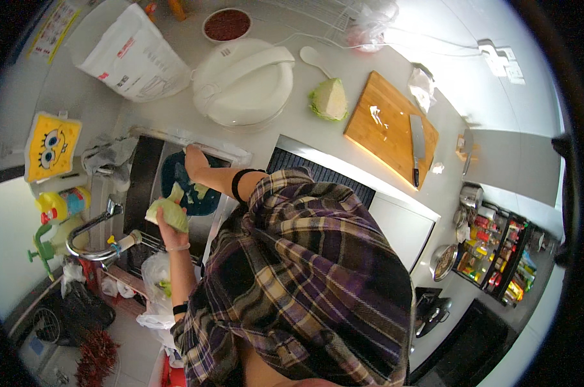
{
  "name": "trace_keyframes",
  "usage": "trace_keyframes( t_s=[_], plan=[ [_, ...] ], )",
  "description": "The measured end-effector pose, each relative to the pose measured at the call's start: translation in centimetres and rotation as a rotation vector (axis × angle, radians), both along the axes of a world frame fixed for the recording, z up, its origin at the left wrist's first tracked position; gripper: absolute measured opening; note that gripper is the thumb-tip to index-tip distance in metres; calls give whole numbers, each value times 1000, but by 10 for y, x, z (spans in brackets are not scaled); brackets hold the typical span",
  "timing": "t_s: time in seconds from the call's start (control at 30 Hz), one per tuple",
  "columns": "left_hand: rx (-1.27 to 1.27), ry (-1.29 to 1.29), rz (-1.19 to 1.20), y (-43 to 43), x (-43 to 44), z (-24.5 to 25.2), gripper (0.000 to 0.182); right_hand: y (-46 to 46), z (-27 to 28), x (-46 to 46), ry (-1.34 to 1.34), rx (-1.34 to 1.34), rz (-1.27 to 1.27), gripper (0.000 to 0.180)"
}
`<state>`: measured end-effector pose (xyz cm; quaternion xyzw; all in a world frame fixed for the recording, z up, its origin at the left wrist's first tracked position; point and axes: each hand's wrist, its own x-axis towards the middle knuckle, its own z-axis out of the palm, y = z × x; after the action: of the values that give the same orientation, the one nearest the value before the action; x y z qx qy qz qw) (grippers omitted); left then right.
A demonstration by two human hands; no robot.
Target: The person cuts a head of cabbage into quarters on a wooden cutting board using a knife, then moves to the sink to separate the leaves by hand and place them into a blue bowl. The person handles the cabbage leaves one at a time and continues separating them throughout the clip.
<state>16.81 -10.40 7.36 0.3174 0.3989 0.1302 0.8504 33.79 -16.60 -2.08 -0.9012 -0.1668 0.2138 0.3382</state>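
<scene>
My left hand (167, 230) grips a pale green cabbage piece (173, 215) beside the near side of a dark blue basin (167, 171). A leaf part sticks up from that piece over the basin. Torn cabbage leaves (201, 191) lie inside the basin, which stands in a steel sink (139, 193). Over the basin's far side is my right hand (195, 164), its fingers turned away from view, so what they hold cannot be made out. A chrome faucet (91, 254) arches at the sink's left.
A cut cabbage wedge (331, 100) rests on the counter near a white lidded container (243, 82). Further right, a cleaver (417, 140) lies on a wooden cutting board (381, 126). A bottle of yellow detergent (64, 203) and a grey cloth (110, 157) are by the sink.
</scene>
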Motion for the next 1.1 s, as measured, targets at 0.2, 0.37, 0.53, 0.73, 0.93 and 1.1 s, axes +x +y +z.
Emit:
trace_keyframes(
  t_s=[0.2,0.37,0.53,0.73,0.93,1.1],
  plan=[
    [-74,25,-39,19,-16,-18,46,-23,15,4,156,-64,388,33],
    [-75,12,-115,16,-17,-30,43,-84,47,2,30,247,376,32],
    [-160,7,-106,16,-13,-36,40,-231,61,21,151,548,-93,18],
    [-202,24,-84,13,-18,-33,38,-439,61,87,-610,92,-867,16],
    [-180,76,-17,8,-18,-33,43,-542,28,156,-575,-611,-735,37],
    [-232,136,-54,11,-18,-35,32,-538,15,153,-452,-524,-610,25]
  ],
)
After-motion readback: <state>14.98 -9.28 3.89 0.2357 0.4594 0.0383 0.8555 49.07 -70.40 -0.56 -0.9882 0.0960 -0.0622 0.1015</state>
